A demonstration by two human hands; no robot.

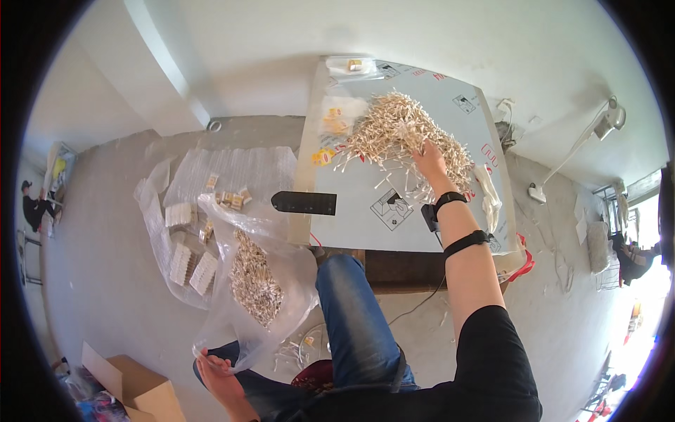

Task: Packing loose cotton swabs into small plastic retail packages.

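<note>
A loose heap of cotton swabs (394, 116) lies on the grey-blue table board (337, 224). My right hand (430, 163) is at the near right side of this heap, its fingers curled in among the swabs and partly hidden by them. Down by my left leg, my left hand (216, 367) pinches the rim of a large clear plastic bag (235, 348). Many more swabs (254, 281) show inside the bag, which hangs between the table's left edge and my knee.
Small yellow labels (323, 156) and clear packets (346, 112) lie left of the heap. A black strip (304, 203) overhangs the table's left edge. White ridged packs (184, 264) rest on bubble wrap (232, 165) on the floor. An opened cardboard box (144, 387) stands at lower left.
</note>
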